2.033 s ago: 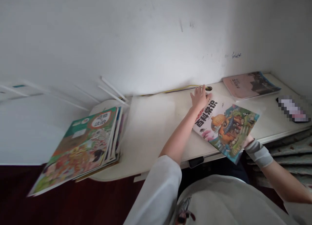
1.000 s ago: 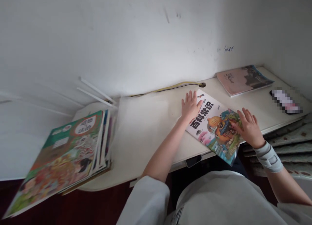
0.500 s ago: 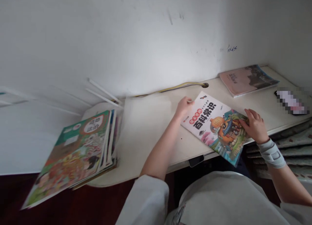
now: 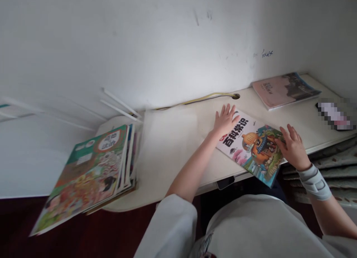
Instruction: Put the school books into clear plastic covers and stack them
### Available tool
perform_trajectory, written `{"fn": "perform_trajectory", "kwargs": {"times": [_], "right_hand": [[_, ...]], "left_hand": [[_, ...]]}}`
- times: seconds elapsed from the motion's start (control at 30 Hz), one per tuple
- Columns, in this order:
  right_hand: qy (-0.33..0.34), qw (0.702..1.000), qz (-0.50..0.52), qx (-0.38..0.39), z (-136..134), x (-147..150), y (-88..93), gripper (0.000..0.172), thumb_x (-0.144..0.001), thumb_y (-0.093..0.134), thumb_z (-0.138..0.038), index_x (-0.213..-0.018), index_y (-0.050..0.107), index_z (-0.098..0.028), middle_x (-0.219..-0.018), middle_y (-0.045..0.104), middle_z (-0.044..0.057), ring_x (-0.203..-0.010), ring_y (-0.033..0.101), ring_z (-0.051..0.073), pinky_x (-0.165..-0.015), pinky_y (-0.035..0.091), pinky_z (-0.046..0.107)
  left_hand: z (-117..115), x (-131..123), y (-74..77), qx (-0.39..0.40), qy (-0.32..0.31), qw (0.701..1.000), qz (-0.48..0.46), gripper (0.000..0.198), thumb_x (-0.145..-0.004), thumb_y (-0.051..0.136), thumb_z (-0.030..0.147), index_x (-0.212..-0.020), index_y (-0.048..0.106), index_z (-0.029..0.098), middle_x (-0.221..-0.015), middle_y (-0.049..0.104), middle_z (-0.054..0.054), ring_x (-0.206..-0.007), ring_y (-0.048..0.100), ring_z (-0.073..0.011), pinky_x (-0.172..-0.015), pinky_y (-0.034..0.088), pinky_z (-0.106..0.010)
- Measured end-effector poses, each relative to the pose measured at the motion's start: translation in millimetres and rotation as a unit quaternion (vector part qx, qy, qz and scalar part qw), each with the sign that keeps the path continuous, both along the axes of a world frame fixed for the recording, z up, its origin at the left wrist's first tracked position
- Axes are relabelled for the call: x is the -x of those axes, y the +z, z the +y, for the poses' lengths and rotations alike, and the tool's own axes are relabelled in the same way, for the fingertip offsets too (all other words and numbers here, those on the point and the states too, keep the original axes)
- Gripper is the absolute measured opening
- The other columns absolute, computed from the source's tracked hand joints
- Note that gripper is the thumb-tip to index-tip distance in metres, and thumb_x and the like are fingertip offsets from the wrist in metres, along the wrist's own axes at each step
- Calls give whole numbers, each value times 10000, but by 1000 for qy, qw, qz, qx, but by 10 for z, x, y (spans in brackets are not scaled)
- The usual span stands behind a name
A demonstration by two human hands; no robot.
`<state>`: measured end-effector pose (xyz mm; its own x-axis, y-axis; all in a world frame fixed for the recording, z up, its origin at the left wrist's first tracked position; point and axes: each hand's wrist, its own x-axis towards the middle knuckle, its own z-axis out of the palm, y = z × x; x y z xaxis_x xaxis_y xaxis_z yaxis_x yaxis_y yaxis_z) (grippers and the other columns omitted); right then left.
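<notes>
A book (image 4: 252, 148) with a pumpkin-house picture and large dark Chinese characters lies slanted on the white desk (image 4: 170, 153), its lower corner jutting past the front edge. My left hand (image 4: 225, 120) rests flat on the book's upper left part, fingers spread, hiding some of the title. Along the right edge of the cover is my right hand (image 4: 294, 147), its fingers apart and the thumb side touching the book. A grey wrist support (image 4: 315, 181) is wrapped around the right wrist.
On the left, a stack of books (image 4: 92, 172) overhangs the desk's front edge. A pinkish book (image 4: 284, 89) lies at the back right, near a phone (image 4: 334, 114) with a blurred screen. A yellow cable (image 4: 206, 97) runs along the wall to a hole.
My left hand has gone from the book's left edge to flat on its cover, with the fingers spread. My right hand stays beside the right edge, its fingers slightly more lifted.
</notes>
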<state>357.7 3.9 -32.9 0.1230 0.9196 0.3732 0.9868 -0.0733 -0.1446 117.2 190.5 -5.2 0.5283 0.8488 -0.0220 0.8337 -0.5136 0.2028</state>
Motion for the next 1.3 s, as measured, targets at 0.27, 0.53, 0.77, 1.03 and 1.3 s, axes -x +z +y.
{"fn": "perform_trajectory", "kwargs": {"times": [0.27,0.53,0.77,1.03,1.3], "right_hand": [[-49,996,-67,36,-181,18,-82,563,-906,363,-482,-1351,401,-138,-1268,540,208,-1203,470,334,-968,358,544],[-61,992,-20,105,229,-293,60,707,-834,469,-557,-1359,372,-93,-1166,579,209,-1025,564,325,-802,455,422],[-96,959,101,247,630,-554,288,469,-882,385,-531,-838,662,-155,-750,679,97,-750,635,224,-684,415,305],[-74,965,73,242,883,-421,272,231,-840,501,-340,-877,626,-150,-885,680,105,-810,621,207,-680,396,282],[-36,979,21,198,1473,218,285,298,-912,363,-245,-1116,522,-98,-1053,632,185,-931,621,256,-732,426,323]], "left_hand": [[62,155,-229,-18,63,994,-92,555,-889,439,372,-1386,350,142,-1399,442,-155,-1296,406,-232,-1046,332,-348],[167,662,137,155,125,980,-21,209,-741,598,366,-691,664,174,-588,663,-50,-617,639,-197,-613,453,-260],[227,521,53,122,136,981,-58,370,-806,489,446,-617,640,167,-555,630,-45,-563,591,-164,-552,388,-250],[304,512,-14,74,147,984,-71,211,-774,515,318,-770,670,175,-837,704,-37,-770,609,-164,-634,389,-228],[277,985,30,52,223,973,-15,163,-744,517,242,-696,654,169,-793,694,-78,-751,606,-195,-625,384,-255]]}}
